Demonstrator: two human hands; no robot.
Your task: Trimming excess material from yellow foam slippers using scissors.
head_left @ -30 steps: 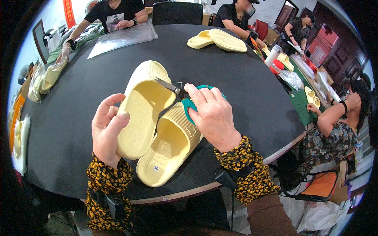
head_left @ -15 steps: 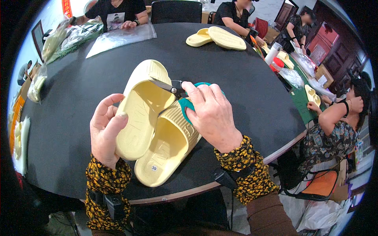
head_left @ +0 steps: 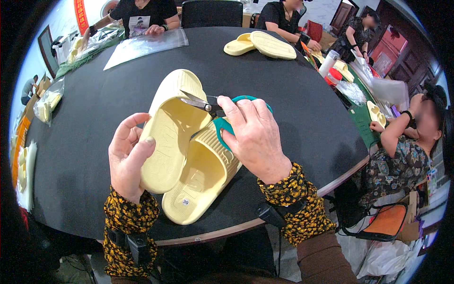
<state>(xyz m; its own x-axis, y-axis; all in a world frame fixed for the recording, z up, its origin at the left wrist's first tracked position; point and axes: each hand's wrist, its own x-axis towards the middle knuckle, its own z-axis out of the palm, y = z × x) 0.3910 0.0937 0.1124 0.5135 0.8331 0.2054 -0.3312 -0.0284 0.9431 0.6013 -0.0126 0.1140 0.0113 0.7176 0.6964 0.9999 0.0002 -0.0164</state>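
My left hand (head_left: 128, 158) grips a pale yellow slipper (head_left: 163, 156) by its left side, thumb over the footbed edge. In my right hand (head_left: 255, 137) is a pair of scissors (head_left: 222, 126) with teal handles. The scissor blades are parted and lie at the opening edge of the slipper's strap, one above it and the other by its inner side. Under the held slipper and to its right, a second yellow slipper (head_left: 189, 201) rests sole down on the dark table, a small round label on its heel.
Another pair of yellow slippers (head_left: 272, 46) lies at the table's far side. A clear plastic sheet (head_left: 146, 47) is at the far left, a bagged pair (head_left: 47, 105) at the left edge. Bottle (head_left: 329, 64) and red-lidded jar (head_left: 334, 75) stand right. Several people sit or stand around.
The scissor blades have opened wider at the strap edge; both my hands stay nearly in place. At far left, a co-worker's hand has lowered a plastic bag. A person at right has turned.
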